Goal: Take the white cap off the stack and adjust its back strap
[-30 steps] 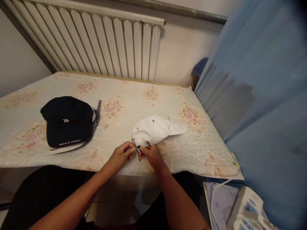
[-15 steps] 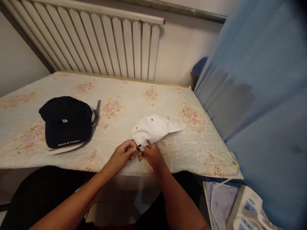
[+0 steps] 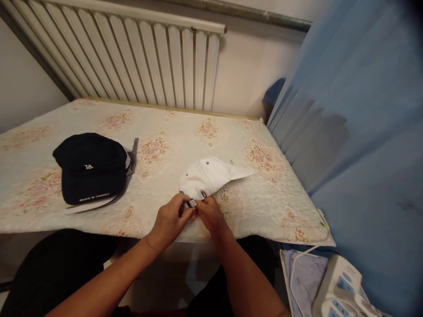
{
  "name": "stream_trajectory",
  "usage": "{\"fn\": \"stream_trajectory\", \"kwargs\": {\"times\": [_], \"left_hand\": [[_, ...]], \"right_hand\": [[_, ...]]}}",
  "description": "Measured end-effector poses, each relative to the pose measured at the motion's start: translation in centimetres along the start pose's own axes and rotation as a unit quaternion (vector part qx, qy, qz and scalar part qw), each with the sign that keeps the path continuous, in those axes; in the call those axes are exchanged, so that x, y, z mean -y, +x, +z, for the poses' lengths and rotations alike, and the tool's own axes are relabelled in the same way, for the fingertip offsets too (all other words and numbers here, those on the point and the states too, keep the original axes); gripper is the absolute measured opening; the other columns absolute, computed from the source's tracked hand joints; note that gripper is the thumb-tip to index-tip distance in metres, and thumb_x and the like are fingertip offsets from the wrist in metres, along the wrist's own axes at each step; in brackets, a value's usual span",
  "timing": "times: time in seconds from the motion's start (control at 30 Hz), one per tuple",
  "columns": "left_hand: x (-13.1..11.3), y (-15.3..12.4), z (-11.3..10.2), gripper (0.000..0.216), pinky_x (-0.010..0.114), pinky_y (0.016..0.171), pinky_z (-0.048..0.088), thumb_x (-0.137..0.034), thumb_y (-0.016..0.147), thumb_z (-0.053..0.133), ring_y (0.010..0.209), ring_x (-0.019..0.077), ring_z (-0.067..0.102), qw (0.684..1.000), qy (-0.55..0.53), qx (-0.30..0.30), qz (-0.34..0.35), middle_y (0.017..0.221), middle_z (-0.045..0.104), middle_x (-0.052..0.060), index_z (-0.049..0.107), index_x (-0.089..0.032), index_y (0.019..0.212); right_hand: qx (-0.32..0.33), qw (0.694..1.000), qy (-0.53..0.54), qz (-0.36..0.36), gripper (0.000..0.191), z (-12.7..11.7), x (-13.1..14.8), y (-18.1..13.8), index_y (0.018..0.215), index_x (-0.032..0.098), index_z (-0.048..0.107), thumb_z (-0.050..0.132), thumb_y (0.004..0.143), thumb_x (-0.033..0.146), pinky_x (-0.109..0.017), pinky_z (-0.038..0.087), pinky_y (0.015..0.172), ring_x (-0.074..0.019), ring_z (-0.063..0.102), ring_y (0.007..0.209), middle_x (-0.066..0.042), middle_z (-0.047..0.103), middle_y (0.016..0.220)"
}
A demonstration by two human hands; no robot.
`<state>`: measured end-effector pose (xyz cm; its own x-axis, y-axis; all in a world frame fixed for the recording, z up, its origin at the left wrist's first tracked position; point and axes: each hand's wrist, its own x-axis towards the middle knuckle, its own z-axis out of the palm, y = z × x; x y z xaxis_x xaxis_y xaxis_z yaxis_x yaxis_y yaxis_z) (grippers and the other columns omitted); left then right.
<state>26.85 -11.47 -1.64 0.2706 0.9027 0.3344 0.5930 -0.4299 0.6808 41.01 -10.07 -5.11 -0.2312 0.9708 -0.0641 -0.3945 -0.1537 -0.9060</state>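
At table's near edge: white cap [image 3: 208, 179], soft, light; left hand [image 3: 172, 219] and right hand [image 3: 208, 213] both pinch its rear strap buckle [image 3: 192, 203]. Best hold: the strap
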Motion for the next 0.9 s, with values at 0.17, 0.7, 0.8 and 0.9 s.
{"fn": "stream_trajectory", "kwargs": {"times": [0.17,0.7,0.8,0.9], "left_hand": [[-0.1,0.2,-0.1,0.011,0.025,0.056,0.035,-0.028,0.082,0.057,0.056,0.0124,0.048,0.998,0.043,-0.038,0.017,0.064,0.05,-0.004,0.055,-0.022,0.091],[0.4,0.4,-0.1,0.007,0.034,0.068,0.036,-0.027,0.085,0.053,0.07,0.0208,0.048,0.984,0.124,-0.043,0.122,0.072,0.055,0.003,0.054,-0.02,0.083],[0.0,0.2,0.0,0.007,0.035,0.068,0.035,-0.026,0.086,0.052,0.071,0.021,0.048,0.983,0.124,-0.04,0.129,0.072,0.055,0.003,0.054,-0.02,0.083],[-0.4,0.1,0.0,0.005,0.036,0.071,0.035,-0.026,0.085,0.054,0.074,0.0214,0.048,0.983,0.116,-0.057,0.13,0.074,0.056,0.004,0.054,-0.02,0.084]], "right_hand": [[-0.007,0.999,-0.048,-0.003,0.034,0.1,1.1,-0.5,0.052,0.018,0.057,0.063,0.073,0.044,-0.025,0.04,0.048,-0.0105,0.05,0.043,0.002,0.055,0.045],[-0.144,0.892,-0.375,-0.206,0.014,2.5,1.7,-3.4,0.084,0.021,0.061,0.052,0.087,0.032,-0.028,0.036,0.055,-0.0122,0.047,0.055,0.003,0.054,0.06],[-0.147,0.889,-0.376,-0.215,0.019,2.3,1.7,-3.4,0.078,0.022,0.06,0.048,0.09,0.031,-0.03,0.04,0.059,-0.0133,0.05,0.061,0.001,0.056,0.066],[-0.164,0.883,-0.374,-0.23,0.019,2.3,1.7,-3.5,0.074,0.022,0.058,0.049,0.089,0.03,-0.03,0.041,0.059,-0.0136,0.049,0.06,0.002,0.055,0.064]]}}
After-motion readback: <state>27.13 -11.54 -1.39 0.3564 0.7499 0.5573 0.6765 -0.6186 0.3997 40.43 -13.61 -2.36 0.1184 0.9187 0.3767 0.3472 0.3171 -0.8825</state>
